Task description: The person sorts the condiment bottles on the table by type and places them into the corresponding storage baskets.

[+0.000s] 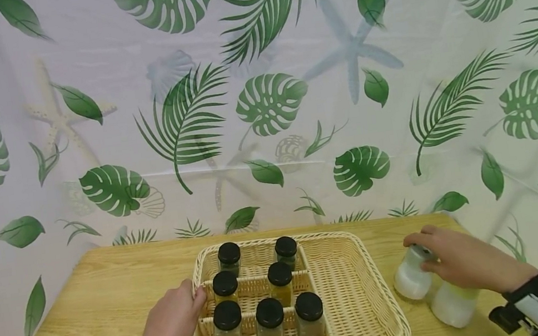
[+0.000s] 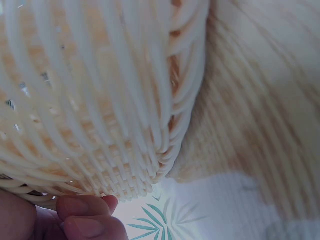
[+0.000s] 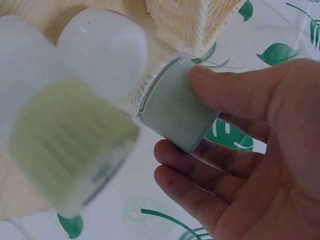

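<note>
At its left rim, my left hand [image 1: 173, 317] grips a pale wicker basket [image 1: 350, 292]; the left wrist view has its fingertips [image 2: 85, 220] at the woven edge. Right of the basket, my right hand [image 1: 461, 256] holds a jar with white contents [image 1: 412, 280] by its pale green lid [image 3: 180, 105], thumb on one side and fingers on the other. The jar leans in the head view. Close by, partly under the hand, stands a second white jar [image 1: 452, 305], with a ribbed yellow-green lid [image 3: 70, 145].
Several black-lidded glass jars [image 1: 270, 325] stand in the basket's divided left compartments. Its long right compartment shows bare weave. The wooden table [image 1: 130, 269] ends at a leaf-printed cloth [image 1: 272, 190] behind.
</note>
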A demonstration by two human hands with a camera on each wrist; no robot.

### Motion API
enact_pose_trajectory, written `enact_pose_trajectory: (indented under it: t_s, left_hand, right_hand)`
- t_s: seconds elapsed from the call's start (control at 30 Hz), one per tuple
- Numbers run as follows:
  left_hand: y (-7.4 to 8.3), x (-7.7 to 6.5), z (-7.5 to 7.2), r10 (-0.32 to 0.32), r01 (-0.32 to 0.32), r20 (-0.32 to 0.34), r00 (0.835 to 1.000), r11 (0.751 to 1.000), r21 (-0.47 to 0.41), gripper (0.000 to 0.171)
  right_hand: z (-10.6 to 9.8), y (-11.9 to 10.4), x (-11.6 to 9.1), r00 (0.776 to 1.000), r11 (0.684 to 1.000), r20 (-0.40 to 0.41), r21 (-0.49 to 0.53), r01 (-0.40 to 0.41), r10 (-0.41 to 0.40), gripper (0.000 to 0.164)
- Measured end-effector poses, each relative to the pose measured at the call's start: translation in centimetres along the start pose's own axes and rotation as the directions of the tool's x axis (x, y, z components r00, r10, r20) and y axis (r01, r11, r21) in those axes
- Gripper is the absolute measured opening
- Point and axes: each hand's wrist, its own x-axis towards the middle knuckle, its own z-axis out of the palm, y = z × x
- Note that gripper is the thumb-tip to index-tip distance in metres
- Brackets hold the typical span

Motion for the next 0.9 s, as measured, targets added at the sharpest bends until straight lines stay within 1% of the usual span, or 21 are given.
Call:
enact_pose_trajectory:
  t_s: [0.23,0.4,0.6,0.7,0.9]
  left_hand:
    - [0.1,-0.1,-0.1,0.001,-0.001,0.008,1.000,1.000,-0.012,0.031]
    - [0.1,-0.2,-0.2,-0.001,0.002,0.021,1.000,1.000,-0.014,0.031]
    - [0.1,0.0,-0.2,-0.003,0.003,0.017,1.000,1.000,-0.010,0.032]
    - [0.1,0.0,-0.1,-0.002,0.003,0.016,1.000,1.000,-0.011,0.032]
    - [0.0,0.0,-0.1,-0.001,0.001,0.013,1.000,1.000,-0.006,0.032]
  right_hand:
    - [-2.2,-0.8,0.6,0.996,0.996,-0.056,-0.060,0.064,-0.068,0.041]
    - [-4.0,-1.7,1.2,0.995,0.995,-0.063,-0.064,0.075,-0.079,0.043]
    - [-5.9,-3.4,1.9,0.991,0.993,-0.077,-0.057,0.103,-0.107,0.042]
    - [-6.5,-4.3,2.2,0.985,0.988,-0.094,-0.067,0.137,-0.143,0.042]
    - [-6.8,-5.9,2.8,0.969,0.975,-0.129,-0.101,0.198,-0.210,0.043]
